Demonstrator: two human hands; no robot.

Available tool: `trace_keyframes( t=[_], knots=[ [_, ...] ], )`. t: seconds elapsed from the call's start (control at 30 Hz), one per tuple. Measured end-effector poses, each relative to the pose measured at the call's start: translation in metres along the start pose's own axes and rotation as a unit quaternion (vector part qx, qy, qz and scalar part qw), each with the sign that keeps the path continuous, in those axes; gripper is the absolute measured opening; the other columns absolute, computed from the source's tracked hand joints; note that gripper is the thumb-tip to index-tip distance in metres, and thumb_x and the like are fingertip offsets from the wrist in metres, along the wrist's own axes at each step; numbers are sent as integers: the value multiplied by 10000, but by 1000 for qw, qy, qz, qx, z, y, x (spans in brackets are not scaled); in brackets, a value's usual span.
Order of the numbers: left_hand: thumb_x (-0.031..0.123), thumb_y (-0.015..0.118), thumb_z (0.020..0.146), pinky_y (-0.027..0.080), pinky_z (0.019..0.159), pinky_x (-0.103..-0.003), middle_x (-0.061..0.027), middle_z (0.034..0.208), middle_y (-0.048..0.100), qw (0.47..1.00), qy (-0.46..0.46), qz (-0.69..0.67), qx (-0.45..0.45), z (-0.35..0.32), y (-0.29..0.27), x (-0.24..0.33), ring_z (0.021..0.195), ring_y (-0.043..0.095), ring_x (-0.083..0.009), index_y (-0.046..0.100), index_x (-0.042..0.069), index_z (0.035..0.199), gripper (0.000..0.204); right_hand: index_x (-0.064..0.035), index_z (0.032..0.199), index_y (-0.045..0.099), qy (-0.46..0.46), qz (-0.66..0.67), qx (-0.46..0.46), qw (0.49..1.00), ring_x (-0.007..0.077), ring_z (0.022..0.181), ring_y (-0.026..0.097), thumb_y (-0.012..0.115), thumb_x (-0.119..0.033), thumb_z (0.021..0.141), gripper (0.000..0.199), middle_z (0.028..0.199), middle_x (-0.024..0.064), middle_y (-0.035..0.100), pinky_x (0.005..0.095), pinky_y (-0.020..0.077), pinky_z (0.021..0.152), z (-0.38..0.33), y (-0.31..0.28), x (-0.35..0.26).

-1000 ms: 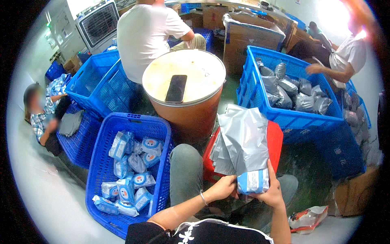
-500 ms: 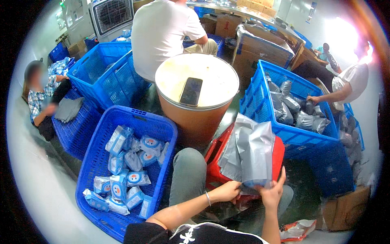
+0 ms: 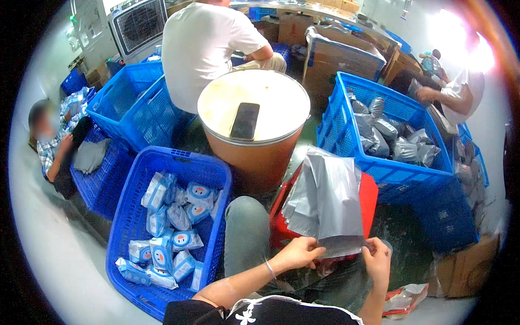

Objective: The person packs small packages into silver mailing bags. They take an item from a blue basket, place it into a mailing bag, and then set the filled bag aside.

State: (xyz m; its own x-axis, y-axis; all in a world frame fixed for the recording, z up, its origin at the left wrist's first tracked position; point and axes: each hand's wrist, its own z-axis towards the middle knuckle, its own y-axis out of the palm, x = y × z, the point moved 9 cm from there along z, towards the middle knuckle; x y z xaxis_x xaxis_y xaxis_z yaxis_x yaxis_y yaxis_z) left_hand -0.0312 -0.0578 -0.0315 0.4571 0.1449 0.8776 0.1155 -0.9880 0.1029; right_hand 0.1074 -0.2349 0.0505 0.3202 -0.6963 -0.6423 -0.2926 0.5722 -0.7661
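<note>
Grey bags [image 3: 330, 197] hide much of the red thing [image 3: 369, 195]. Bright light [image 3: 456, 40] blurs the worker on the right [image 3: 460, 100]. I see the worker behind the drum [image 3: 197, 57] only to the neck.

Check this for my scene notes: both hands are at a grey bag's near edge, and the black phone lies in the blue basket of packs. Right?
No: in the head view the black phone lies on the drum lid, not in the blue basket. The left hand and right hand are at the near edge of the grey bag.
</note>
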Motion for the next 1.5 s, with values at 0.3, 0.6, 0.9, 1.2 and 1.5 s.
trace_keyframes(
  t=[0.3,0.6,0.9,1.2,1.5],
  knots=[
    [194,612,920,488,572,-315,-92,650,645,972,96,36,210,-12,-30,9,596,596,-132,635,-33,811,252,-28,926,684,-226,145,-200,942,271,756,676,745,-94,781,171,835,115,694,342,526,703,-17,88,-94],
    [157,575,948,459,525,-304,-58,615,605,930,157,185,275,-23,-16,36,567,561,-106,608,-29,766,262,21,877,636,-249,198,-259,912,128,697,628,712,-114,856,156,784,79,674,294,504,655,-17,83,-81],
    [150,540,1001,580,585,-304,-50,677,603,979,72,-84,170,-20,-22,-4,607,619,-127,618,-42,873,243,-77,1085,539,68,672,359,644,171,848,658,588,-100,957,138,1059,109,676,320,561,743,-43,-204,408],
    [121,687,773,238,1163,-499,-64,1433,483,549,492,633,235,-42,3,60,1408,357,-269,620,142,918,160,-246,1368,565,-541,-113,-83,829,205,1408,383,481,-80,831,568,1487,17,468,517,245,1151,4,3,-44],
    [59,630,698,419,992,-445,-132,1289,607,657,455,580,159,-25,9,71,1210,565,-279,529,74,800,144,-111,1089,692,-565,-67,3,822,211,1089,628,620,-127,800,298,1209,21,676,402,436,950,21,3,-35]
  ],
)
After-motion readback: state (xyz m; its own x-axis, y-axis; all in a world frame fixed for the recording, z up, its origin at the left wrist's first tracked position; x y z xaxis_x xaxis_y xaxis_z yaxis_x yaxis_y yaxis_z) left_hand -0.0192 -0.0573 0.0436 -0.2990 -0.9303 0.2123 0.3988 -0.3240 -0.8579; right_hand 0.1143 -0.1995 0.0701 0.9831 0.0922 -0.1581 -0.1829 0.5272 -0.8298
